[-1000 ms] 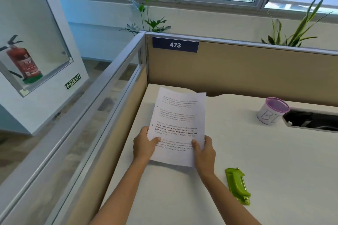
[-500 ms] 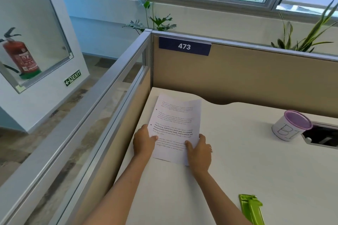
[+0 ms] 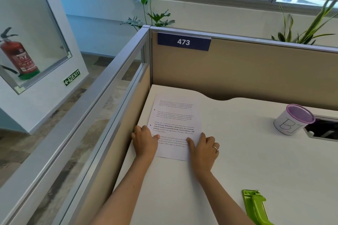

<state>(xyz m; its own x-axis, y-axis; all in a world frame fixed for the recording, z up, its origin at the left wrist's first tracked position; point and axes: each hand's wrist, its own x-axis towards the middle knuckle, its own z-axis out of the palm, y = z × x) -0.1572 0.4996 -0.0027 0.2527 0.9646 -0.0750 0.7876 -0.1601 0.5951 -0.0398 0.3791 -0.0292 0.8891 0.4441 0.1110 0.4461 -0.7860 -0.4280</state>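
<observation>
A printed sheet of paper (image 3: pixel 175 115) lies flat on the white desk (image 3: pixel 256 160), near its back left corner. My left hand (image 3: pixel 144 142) holds the sheet's lower left edge, thumb on top and fingers curled at the side. My right hand (image 3: pixel 204 149), with a ring on it, holds the lower right edge the same way, thumb on the text. Whether any fingers lie under the sheet is hidden.
A green stapler (image 3: pixel 256 206) lies at the front right. A white cup with a purple rim (image 3: pixel 292 120) stands by a cable opening (image 3: pixel 325 131) at the right. A beige partition (image 3: pixel 237 69) numbered 473 closes the back; a glass-topped partition (image 3: pixel 102 100) runs along the left.
The sheet has gone from tilted up in both hands down and forward onto the desk, where it now lies flat. Both hands went down with it.
</observation>
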